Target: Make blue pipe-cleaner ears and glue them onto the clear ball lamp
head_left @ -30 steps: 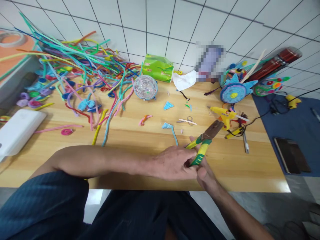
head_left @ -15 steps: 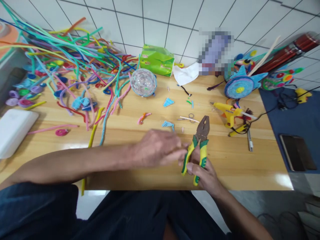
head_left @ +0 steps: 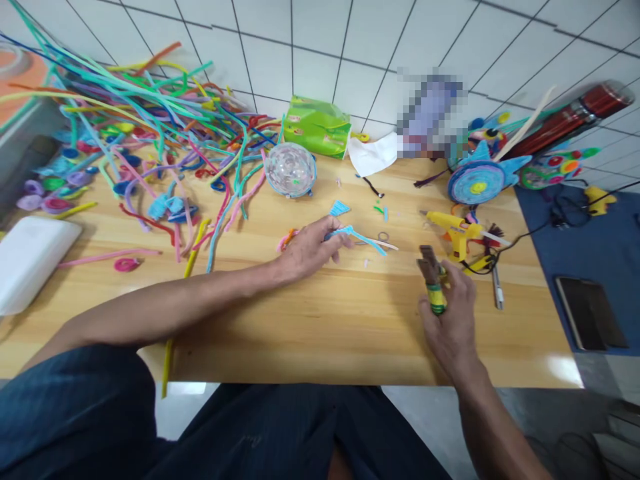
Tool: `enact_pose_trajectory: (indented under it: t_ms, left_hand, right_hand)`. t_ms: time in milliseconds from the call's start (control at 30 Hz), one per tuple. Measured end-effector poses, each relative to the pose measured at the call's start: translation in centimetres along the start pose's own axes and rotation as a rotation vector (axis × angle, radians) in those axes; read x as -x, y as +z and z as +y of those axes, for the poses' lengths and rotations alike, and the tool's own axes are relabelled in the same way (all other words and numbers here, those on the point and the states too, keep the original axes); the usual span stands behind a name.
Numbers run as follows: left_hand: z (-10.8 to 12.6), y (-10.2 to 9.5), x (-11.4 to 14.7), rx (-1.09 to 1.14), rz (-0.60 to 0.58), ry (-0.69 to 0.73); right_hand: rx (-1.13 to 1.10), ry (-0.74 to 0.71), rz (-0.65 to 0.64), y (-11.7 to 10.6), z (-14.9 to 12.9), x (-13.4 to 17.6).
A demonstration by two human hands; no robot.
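Your left hand (head_left: 307, 252) pinches blue chenille (head_left: 346, 231), right hand (head_left: 453, 313) clasps pliers (head_left: 431, 275): swinging toward the table's (head_left: 525, 347) right edge could bump the glue gun (head_left: 457, 233).

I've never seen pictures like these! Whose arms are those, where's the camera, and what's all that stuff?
There's no robot here, just a person with two bare hands. Every picture comes from one camera worn on the person's head, looking forward and down, so you see almost what they see.

The left hand holds a light-blue fuzzy piece with a long tail. The right hand holds metal pliers with yellow-and-green handles.

On the pale wooden table lie a tangled pile of colourful fuzzy stems, a clear round plastic dome, a shiny green packet and a yellow glue gun.
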State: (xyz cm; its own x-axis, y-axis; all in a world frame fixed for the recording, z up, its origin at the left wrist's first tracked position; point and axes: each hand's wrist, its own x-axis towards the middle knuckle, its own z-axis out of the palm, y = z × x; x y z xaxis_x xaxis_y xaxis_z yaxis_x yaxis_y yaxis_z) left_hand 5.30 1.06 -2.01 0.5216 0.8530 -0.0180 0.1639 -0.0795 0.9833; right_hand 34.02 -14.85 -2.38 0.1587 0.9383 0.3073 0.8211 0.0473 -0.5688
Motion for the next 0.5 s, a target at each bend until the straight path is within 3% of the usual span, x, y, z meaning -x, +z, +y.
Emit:
enact_pose_trajectory:
  t_ms: [100,233,367,500]
  left_hand:
    - [-0.2,1.2,0.3,0.252,0.014,0.010]
    - [-0.3,2.5,0.7,0.324,0.036,0.000]
    - [-0.2,1.0,-0.2,0.283,0.031,-0.093]
    - [0.6,-0.8,-0.9,0.210,0.035,-0.078]
  right_hand:
    - [0.213,-0.142,0.024,0.8,2.1,-0.9]
    - [0.249,-0.186,0.006,1.4,2.2,-1.8]
    - [0.176,-0.175,-0.056,1.7,1.5,-3.9]
    - [0.158,-0.256,-0.083,2.6,0.8,-5.6]
